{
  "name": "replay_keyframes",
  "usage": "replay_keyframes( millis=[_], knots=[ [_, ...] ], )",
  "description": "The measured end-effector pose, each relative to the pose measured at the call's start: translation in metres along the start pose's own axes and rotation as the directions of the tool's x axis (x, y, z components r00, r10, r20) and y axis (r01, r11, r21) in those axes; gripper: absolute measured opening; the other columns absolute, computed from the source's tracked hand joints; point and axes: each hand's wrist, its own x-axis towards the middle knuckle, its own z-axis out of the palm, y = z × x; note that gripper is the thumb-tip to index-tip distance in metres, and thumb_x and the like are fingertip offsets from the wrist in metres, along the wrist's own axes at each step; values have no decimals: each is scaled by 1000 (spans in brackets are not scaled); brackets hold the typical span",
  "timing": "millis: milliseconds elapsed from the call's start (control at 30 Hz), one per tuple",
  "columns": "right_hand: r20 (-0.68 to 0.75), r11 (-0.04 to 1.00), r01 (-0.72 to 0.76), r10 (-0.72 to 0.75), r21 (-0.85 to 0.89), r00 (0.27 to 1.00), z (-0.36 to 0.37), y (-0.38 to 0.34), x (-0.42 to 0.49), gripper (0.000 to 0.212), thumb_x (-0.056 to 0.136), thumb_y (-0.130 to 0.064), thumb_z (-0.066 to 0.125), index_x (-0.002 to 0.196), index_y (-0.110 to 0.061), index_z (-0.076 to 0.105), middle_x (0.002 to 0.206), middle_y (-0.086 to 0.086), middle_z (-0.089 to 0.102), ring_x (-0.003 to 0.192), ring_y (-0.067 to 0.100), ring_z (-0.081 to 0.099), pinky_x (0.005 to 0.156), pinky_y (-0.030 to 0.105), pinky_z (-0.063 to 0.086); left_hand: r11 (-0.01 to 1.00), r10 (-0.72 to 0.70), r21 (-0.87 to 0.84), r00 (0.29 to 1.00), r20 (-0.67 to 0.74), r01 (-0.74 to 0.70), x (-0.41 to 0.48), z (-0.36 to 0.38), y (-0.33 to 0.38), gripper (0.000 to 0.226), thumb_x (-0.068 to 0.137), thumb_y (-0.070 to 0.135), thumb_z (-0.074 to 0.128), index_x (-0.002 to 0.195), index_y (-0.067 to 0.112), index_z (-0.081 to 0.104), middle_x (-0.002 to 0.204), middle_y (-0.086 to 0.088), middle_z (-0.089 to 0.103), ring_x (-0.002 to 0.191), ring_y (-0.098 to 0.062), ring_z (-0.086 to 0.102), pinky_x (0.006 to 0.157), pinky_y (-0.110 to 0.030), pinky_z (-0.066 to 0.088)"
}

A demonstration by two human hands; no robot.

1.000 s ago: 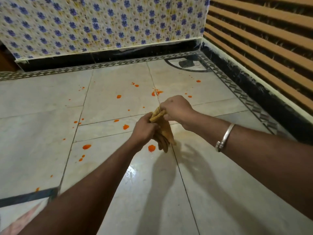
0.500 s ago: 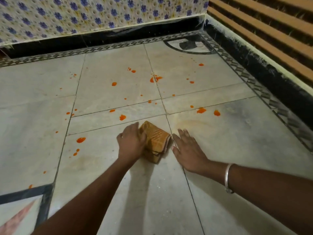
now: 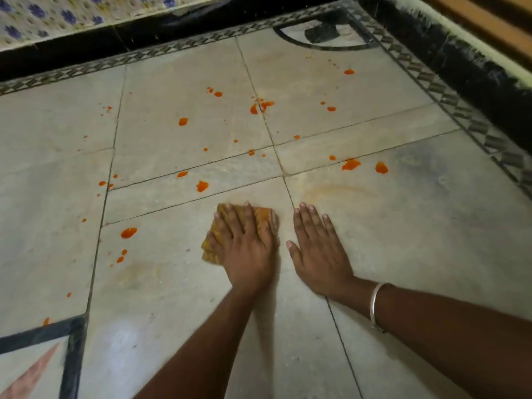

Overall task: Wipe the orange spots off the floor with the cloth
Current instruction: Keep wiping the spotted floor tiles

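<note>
Left hand (image 3: 244,243) flat, pressing cloth (image 3: 266,220) on floor (image 3: 172,298) | right hand (image 3: 316,249) flat, empty | orange spots (image 3: 202,186) 9-to-2 o'clock

We look from the head, forward and steeply down, close over the tiled floor (image 3: 172,283) toward the room's corner.
</note>
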Motion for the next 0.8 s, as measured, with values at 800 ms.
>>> replay_keyframes(
  millis=[800],
  knots=[
    [-11, 1000, 14, -14, 24, 1000, -2, 4, -5, 70, 102, -39, 14, 162, -5, 14, 171, 12, 10, 159, 24, 6, 129, 46, 10, 980, -188, -78, 977, -101, 180, 12, 3, -11, 65, 107, 56, 20, 166, 29, 16, 175, -9, 3, 161, -30, -3, 126, -59, -4]
  ],
)
